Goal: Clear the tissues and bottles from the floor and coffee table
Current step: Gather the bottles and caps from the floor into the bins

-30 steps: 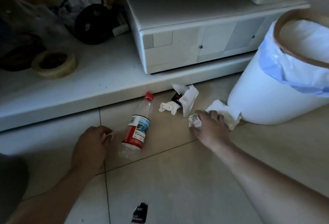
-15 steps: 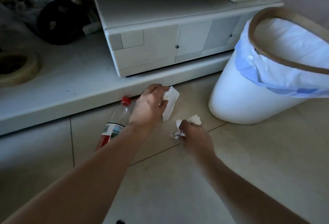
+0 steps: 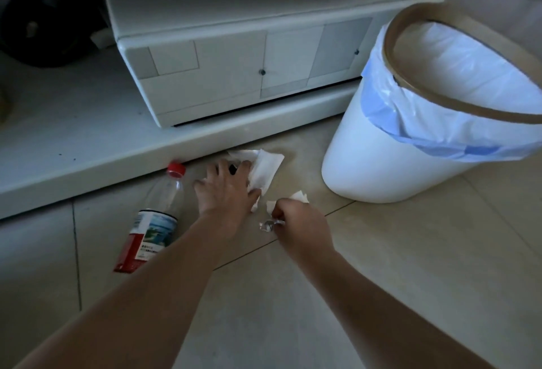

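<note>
Both hands point(image 3: 225, 189) point(image 3: 296, 222) on floor tissues point(image 3: 265, 167)

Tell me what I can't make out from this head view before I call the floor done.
- Under the left hand: it covers part of the tissue; a dark scrap shows between its fingers, unidentifiable.
- In the right hand: the crumpled tissue is mostly hidden by curled fingers.
- Bottle: the base is behind the left forearm; label print too small.
- Bin: the right edge cuts it off; contents unseen.
- Shelf items at left: too dark.
</note>
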